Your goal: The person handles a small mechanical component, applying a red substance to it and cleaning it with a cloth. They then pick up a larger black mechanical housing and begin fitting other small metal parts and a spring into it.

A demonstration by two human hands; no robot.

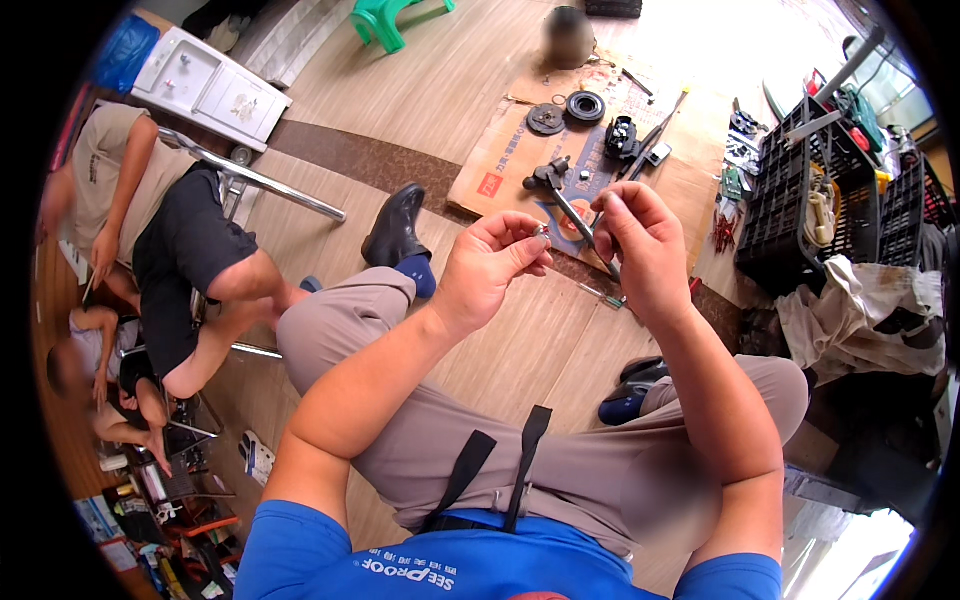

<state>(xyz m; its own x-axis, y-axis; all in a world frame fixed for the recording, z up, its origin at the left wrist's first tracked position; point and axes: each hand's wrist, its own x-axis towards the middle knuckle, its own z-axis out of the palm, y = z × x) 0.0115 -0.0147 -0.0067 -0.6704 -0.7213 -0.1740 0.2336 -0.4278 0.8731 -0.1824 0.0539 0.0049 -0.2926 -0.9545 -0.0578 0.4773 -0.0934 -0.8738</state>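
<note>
My left hand (488, 268) is closed in a pinch, thumb against fingertips, on a small shiny metal part (543, 231) with a touch of red. Close by on the right, my right hand (645, 245) also has thumb and forefinger pressed together; whatever is between them is too small to make out. Beyond both hands a flattened cardboard sheet (480, 180) lies on the floor. A dark metal part with a long shaft (573, 212) runs across its near edge, partly behind my right hand. On the cardboard are a black ring-shaped part (585, 106), a round disc (546, 119) and a black housing (622, 137).
Black plastic crates (800, 200) filled with parts and tools stand at right, a crumpled cloth (860, 310) beside them. A screwdriver (601, 294) lies near the cardboard. Another person (190, 240) sits at left by a white cabinet (215, 88); a green stool (385, 22) is far off.
</note>
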